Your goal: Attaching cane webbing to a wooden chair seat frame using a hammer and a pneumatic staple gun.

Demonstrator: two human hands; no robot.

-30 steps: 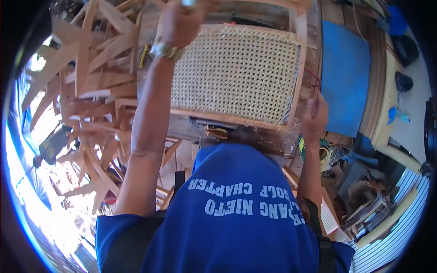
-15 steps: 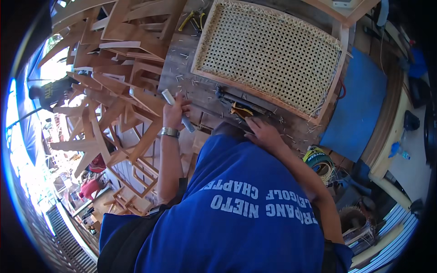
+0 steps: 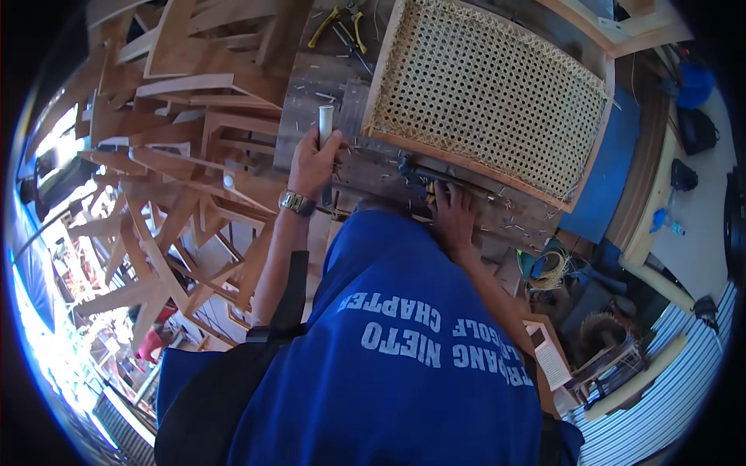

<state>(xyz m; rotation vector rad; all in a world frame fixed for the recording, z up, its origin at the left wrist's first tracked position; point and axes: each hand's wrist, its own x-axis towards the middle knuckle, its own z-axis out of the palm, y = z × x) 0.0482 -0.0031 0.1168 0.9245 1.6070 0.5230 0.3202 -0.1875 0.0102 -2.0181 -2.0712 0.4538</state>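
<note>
A chisel-like tool with a pale round handle (image 3: 325, 124) stands nearly upright in my left hand (image 3: 315, 161), its dark lower end showing below my fist. My right hand (image 3: 453, 217) lies over the near side of the workbench with its fingers stretched out. Those fingers touch or partly cover a yellow-and-black tool (image 3: 430, 191), of which only a sliver shows. Just beyond them is a dark, long-handled tool (image 3: 458, 179), perhaps a hammer. A wooden frame with woven cane (image 3: 489, 101) rests on the bench past both hands.
Yellow-handled pliers (image 3: 358, 31) lie at the far left of the workbench (image 3: 299, 116), where small pegs are scattered. Wooden chair frames (image 3: 171, 155) are piled on the left. A blue sheet (image 3: 602, 175) and a coil of cane strands (image 3: 549, 268) sit to the right.
My left hand has brought the chisel-like tool from a slant to nearly upright. My right hand has reached forward onto the yellow-and-black tool. The whole view has shifted a little.
</note>
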